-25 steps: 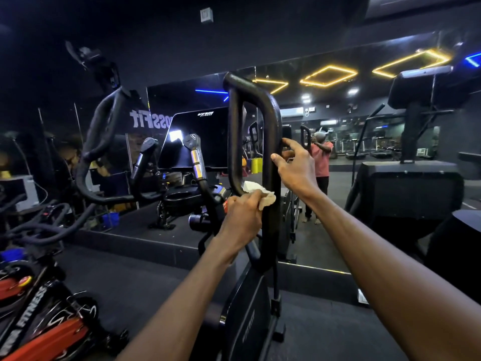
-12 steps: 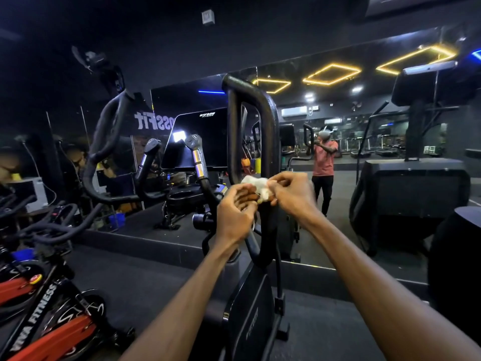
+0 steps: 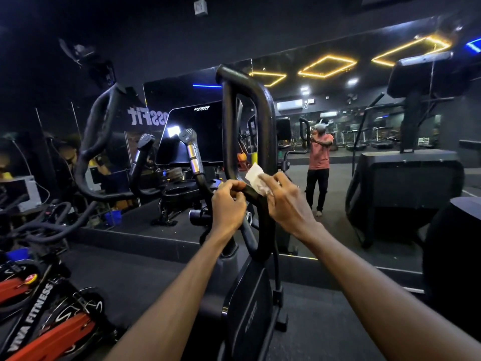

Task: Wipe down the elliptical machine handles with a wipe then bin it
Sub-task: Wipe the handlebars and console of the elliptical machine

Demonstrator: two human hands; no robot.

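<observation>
My right hand (image 3: 287, 204) pinched the white wipe (image 3: 256, 178) against the elliptical's looped black handle (image 3: 263, 121); my left hand (image 3: 227, 204) curled around the bar beside it. The wipe looked limp, light, best bunched mid-sheet.

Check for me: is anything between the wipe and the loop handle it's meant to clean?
Nothing visible. The right hand presses the wipe against the black loop handle, while the left hand grips the handle's lower bar.

Handle (image 3: 264, 131) matt black, smooth coating; wipe (image 3: 256, 178) thin white crumpled paper; console (image 3: 192, 134) glossy.
</observation>
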